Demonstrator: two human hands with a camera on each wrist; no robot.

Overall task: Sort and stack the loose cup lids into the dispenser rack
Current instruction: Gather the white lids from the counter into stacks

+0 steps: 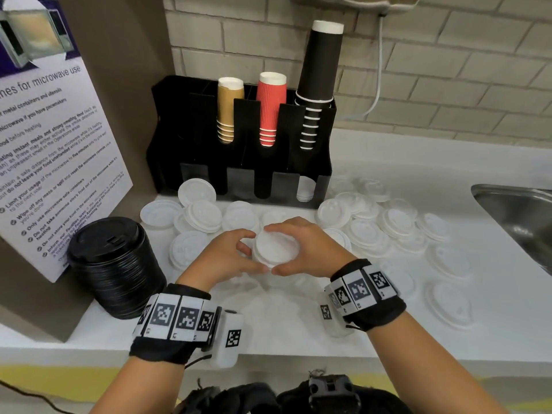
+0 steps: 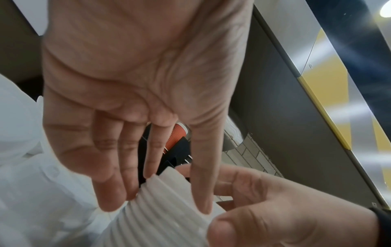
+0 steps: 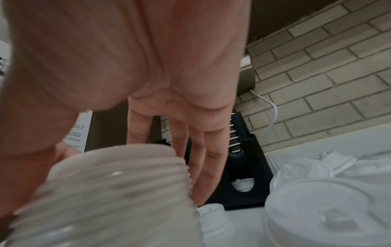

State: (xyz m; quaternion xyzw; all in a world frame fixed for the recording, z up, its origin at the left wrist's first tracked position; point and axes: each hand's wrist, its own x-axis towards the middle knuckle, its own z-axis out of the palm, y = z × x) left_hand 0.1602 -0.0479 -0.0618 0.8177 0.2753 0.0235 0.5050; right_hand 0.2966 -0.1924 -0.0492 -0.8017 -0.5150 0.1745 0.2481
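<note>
A short stack of white cup lids (image 1: 276,249) sits mid-counter, cupped from both sides. My left hand (image 1: 239,255) wraps its left side with the thumb along the near edge. My right hand (image 1: 310,249) curls round the right side, and the two thumbs almost meet in front. The left wrist view shows the ribbed stack (image 2: 165,208) against my fingertips. It appears blurred in the right wrist view as a stack (image 3: 118,192). Behind stands the black dispenser rack (image 1: 239,138); its rightmost lower slot (image 1: 306,189) holds white lids. Several loose white lids (image 1: 388,225) lie around.
A tall stack of black lids (image 1: 116,264) stands at the left by a microwave notice board (image 1: 50,144). Gold, red and black cups (image 1: 270,109) fill the rack's upper slots. A steel sink (image 1: 519,210) is set into the counter at the right. A brick wall is behind.
</note>
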